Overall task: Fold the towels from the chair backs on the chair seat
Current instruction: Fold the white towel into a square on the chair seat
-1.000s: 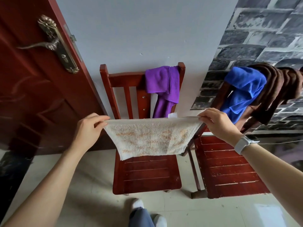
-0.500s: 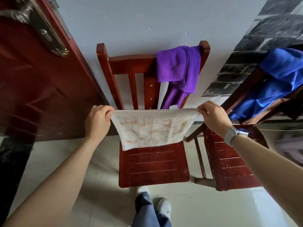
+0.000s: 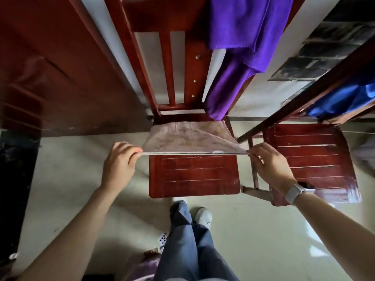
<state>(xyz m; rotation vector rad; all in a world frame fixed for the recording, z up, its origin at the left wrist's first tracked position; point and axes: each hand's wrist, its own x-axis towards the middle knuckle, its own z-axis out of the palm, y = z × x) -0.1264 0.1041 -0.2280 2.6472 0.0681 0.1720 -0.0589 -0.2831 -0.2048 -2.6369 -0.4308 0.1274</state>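
Observation:
A beige towel (image 3: 188,136) with faint orange marks is stretched over the back half of the red wooden chair seat (image 3: 194,175). My left hand (image 3: 118,163) pinches its near left corner and my right hand (image 3: 269,165) pinches its near right corner, holding that edge taut just above the seat. The towel's far edge rests on the seat by the backrest. A purple towel (image 3: 243,37) hangs over the right side of this chair's back (image 3: 162,17). A blue towel (image 3: 349,98) drapes the back of a second chair at the right.
The second red chair's seat (image 3: 310,159) stands bare close on the right. A dark red door (image 3: 50,67) fills the left. My legs and white shoes (image 3: 203,216) stand on the pale tiled floor just before the chair. Grey brick-patterned wall is at upper right.
Both hands lowered the towel from hanging upright in the air down onto the seat, its lower edge now lying toward the backrest. The view tilted downward and closer.

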